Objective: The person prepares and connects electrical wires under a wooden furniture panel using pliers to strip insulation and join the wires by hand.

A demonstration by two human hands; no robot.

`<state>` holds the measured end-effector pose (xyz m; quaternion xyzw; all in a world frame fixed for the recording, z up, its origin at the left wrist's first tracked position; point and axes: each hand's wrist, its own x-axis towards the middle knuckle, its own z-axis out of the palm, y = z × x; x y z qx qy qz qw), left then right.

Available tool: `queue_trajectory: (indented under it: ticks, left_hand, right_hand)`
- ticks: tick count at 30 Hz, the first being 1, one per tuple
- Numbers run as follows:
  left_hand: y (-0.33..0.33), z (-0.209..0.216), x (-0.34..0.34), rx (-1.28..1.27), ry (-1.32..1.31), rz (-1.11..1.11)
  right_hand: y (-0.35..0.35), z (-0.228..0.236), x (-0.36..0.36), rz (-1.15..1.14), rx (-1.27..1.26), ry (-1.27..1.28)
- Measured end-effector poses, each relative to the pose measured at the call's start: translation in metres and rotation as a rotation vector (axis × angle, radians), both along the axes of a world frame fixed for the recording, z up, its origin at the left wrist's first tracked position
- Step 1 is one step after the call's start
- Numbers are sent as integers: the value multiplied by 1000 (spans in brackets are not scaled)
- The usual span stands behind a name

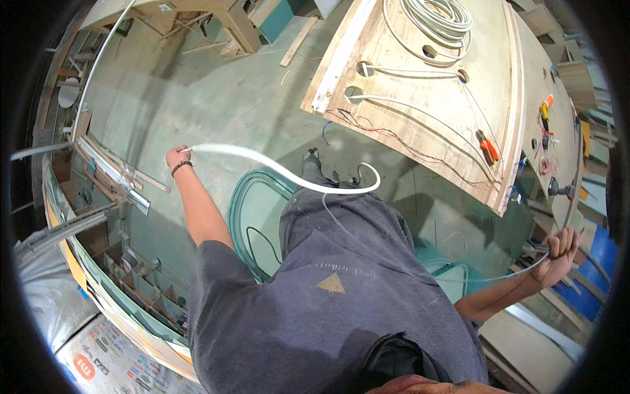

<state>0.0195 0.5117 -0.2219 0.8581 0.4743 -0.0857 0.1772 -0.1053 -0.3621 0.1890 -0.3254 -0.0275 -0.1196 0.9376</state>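
Observation:
My left hand (178,157), stretched out to the left, is closed around one end of a white flexible tube or cable (282,169). From there it sags across in front of my body and curls back in a loop above my lap. Far out on the right, my right hand (561,255) is closed on a thin grey wire (492,280) that trails back toward my shirt. Something small and metallic shows at its fingers, too small to name. Part of the wire is lost against my shirt, so I cannot tell whether it joins the white length.
Ahead to the right is a wooden panel (407,118) with round holes, a coil of white cable (436,26), loose wires and orange-handled pliers (487,148). A green chair (237,217) stands beside my legs. Metal bars (115,172) and wood strips lie at left.

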Motion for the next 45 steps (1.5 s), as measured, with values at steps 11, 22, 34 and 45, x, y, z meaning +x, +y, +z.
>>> queue_trajectory:
  ticks: [11, 22, 34, 45]
  left_hand:
    - [-322, 108, 10, -670, -1029, -808]
    - [-427, 35, -26, -1046, 22, -1441]
    - [-334, 50, -18, -734, 96, -1201]
    - [-364, 67, -22, -771, 215, -1118]
  right_hand:
    - [262, -27, 81, 758, 247, 122]
    - [197, -7, 72, 129, -225, -49]
    - [-128, -32, -87, -1011, -964, 813]
    - [226, -209, 47, 147, -1792, -186]
